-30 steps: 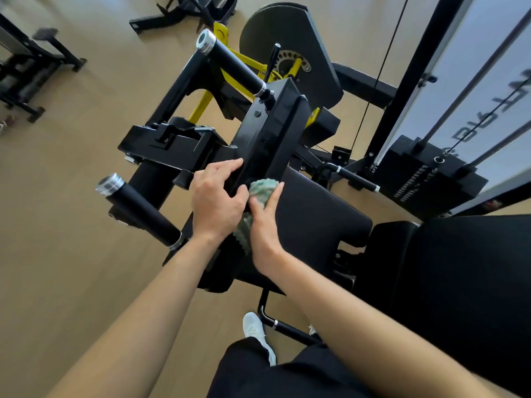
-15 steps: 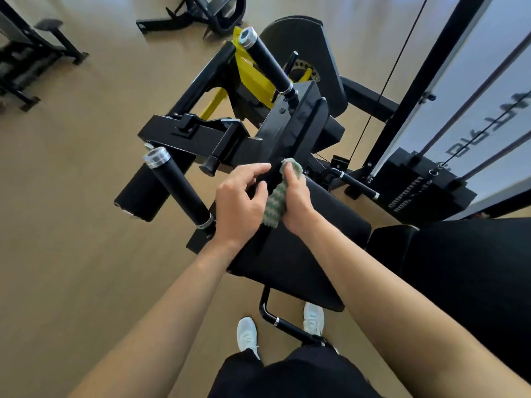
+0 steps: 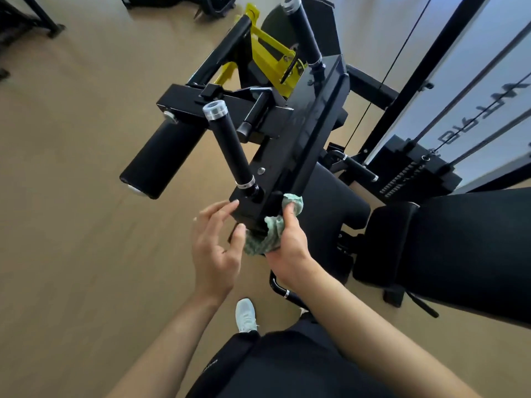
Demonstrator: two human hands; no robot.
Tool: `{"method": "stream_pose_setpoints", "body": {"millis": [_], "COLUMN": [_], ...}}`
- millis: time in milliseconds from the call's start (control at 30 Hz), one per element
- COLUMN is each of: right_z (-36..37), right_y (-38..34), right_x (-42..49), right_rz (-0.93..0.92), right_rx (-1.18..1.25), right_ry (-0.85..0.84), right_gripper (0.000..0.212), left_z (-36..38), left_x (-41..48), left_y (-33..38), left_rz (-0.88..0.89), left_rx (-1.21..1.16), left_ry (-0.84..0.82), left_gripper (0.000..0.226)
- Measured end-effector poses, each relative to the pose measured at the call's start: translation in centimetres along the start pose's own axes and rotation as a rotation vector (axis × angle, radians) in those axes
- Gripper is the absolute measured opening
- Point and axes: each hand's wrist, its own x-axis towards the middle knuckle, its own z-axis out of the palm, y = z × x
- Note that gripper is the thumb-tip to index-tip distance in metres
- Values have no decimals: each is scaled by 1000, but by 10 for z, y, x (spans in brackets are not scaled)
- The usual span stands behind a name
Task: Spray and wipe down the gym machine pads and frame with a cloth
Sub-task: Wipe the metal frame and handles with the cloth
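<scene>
The machine's black bar [image 3: 301, 133] slants above the pad [image 3: 336, 202]. At the bar's near end the right hand [image 3: 287, 242] clenches the cloth [image 3: 267, 234] around its edge, probably to rub it. The left hand [image 3: 214, 242], fingers [image 3: 221, 207] loose, touches the bar as if to steady it.

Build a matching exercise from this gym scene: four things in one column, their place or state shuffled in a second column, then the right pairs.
1. green patterned cloth
2. left hand
3. yellow metal bracket
4. white sneaker

A. on the tan floor
B. gripped by the right hand against the near end of the black frame plate
C. open, fingertips at the frame plate
D. at the machine's far end

Pairs: 1-B, 2-C, 3-D, 4-A
</scene>
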Motion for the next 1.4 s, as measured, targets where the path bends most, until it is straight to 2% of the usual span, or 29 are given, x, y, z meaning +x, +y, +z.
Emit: {"method": "stream_pose_setpoints", "body": {"millis": [133,233,300,367,467,500,567,600,700,800,900,967,1033,1100,1200,1300,1400], "right_z": [22,36,44,48,47,40,33,34,31,22,13,12,9,9,14,25,38], "right_y": [9,7,5,0,-2,-1,4,5,17,20,20,20,19,20,30,46,51], "right_x": [-8,-14,-28,-41,-62,-57,-53,-56,-56,-59,-62,-65,-63,-60,-48,-29,-26], "right_rz": [65,75,76,55,14,33,139,149,141,69,47,-16,-158,-269,-302,-214,-138], "right_rx": [288,432,472,380,241,235,365,396,353,180,72,51,-26,-96,-78,43,113], "right_ry": [47,72,97,65,95,115,47,119,97,75,126,132,162,226,322,285,241], "right_gripper": [66,61,55,45,42,42,47,51,57,54,42,31,28,34,40,28,13], "left_z": [-8,-12,-14,-14,-15,-14,-10,-7,2,6,6,5,3,-1,0,8,15], "left_x": [35,47,46,38,21,17,15,15,18,26,35,39,43,45,43,36,24], "left_y": [-26,-43,-51,-52,-51,-50,-47,-47,-46,-55,-64,-72,-83,-90,-86,-82,-82], "left_rz": [92,161,141,40,-104,-159,-295,-341,-430,-455,-497,-592,-698,-770,-852,-918,-874], "left_rx": [-50,-65,-127,-240,-361,-389,-440,-472,-489,-469,-432,-397,-400,-500,-744,-984,-1056], "left_ry": [-224,-276,-298,-331,-393,-415,-458,-491,-547,-462,-528,-533,-440,-314,-185,-118,-228], "left_gripper": [30,28,33,42,66,77,101,105,82,43,35,31,24,12,15,17,59]}}
